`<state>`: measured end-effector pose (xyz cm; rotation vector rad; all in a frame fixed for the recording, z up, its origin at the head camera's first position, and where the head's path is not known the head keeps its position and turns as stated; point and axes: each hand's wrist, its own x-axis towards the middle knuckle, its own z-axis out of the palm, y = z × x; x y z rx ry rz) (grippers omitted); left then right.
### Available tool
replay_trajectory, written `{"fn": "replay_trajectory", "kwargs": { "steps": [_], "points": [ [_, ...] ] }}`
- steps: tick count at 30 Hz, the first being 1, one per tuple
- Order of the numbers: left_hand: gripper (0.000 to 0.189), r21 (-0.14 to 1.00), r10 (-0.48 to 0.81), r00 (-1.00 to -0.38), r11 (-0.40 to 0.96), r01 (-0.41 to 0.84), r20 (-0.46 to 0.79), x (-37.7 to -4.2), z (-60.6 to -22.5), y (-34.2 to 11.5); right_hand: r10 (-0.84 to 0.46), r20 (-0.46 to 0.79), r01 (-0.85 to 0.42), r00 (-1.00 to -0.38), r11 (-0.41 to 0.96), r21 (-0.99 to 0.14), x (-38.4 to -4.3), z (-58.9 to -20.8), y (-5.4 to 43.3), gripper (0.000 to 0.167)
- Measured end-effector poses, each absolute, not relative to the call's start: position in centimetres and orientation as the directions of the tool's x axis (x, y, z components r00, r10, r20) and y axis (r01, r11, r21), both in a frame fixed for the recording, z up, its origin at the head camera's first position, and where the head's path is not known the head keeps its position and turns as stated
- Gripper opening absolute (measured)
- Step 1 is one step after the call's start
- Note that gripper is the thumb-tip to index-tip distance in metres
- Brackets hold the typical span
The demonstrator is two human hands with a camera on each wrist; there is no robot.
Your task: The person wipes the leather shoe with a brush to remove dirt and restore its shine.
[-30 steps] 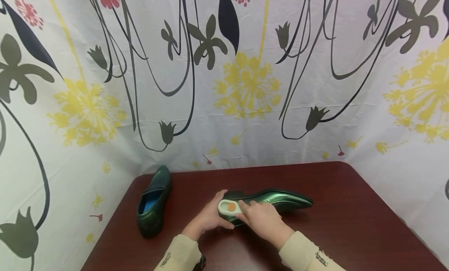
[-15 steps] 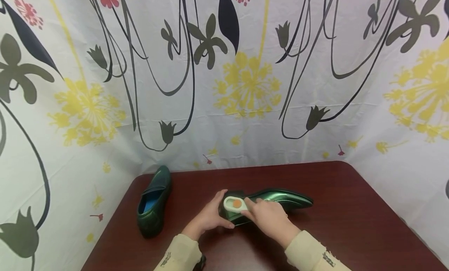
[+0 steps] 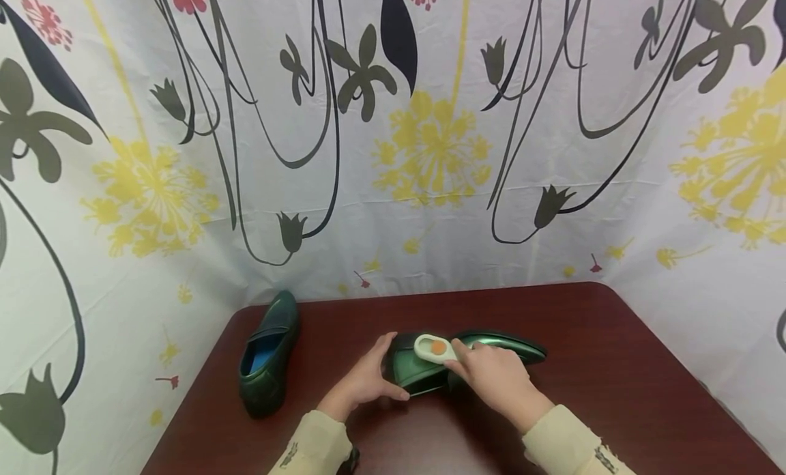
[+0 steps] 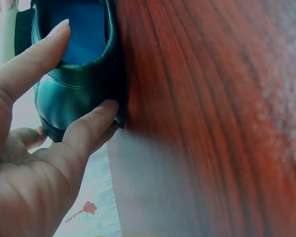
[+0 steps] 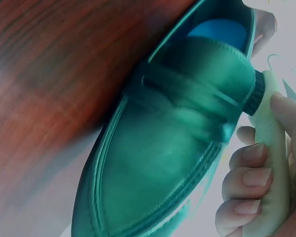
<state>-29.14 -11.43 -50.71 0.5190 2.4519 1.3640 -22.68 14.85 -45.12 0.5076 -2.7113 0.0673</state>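
A shiny green loafer (image 3: 410, 370) lies on its side, toe to the right, its opening with blue lining turned toward me. My left hand (image 3: 367, 378) grips it round the heel; the left wrist view shows the thumb at the opening's rim and fingers behind the heel (image 4: 69, 101). In my right hand (image 3: 500, 379) is a pale shoe brush (image 3: 425, 347) with an orange dot on its head. Fingers curl round its handle (image 5: 272, 158), and the dark bristles (image 5: 256, 94) are against the loafer's upturned side, near the strap.
A matching green loafer (image 3: 270, 386) stands upright on the left of the dark red wooden table (image 3: 614, 393). Flower-printed white cloth (image 3: 430, 256) hangs behind and at both sides. Something small and dark (image 3: 350, 460) shows beside the left sleeve.
My right hand has slid the brush rightward along the loafer's side, from the heel toward the middle. The left hand keeps its hold at the heel.
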Motion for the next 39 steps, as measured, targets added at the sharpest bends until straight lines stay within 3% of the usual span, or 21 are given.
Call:
{"fn": "replay_trajectory", "kwargs": {
  "steps": [13,21,39],
  "points": [
    [0.118,0.856,0.449,-0.89,0.486,0.174,-0.074,-29.1,-50.7,-11.5,-0.29,0.417,-0.313,-0.861,0.95,0.013,-22.0,-44.8,17.6,0.039],
    [0.118,0.856,0.449,-0.889,0.49,0.164,-0.086,-29.0,-50.5,-11.4,-0.217,0.424,-0.275,-0.879,0.958,-0.08,-21.0,-44.9,20.3,0.044],
    [0.113,0.857,0.466,-0.878,0.491,0.155,-0.108,-29.4,-49.3,-11.5,-0.08,0.406,-0.161,-0.911,0.972,-0.172,-19.4,-45.7,26.6,0.052]
  ]
}}
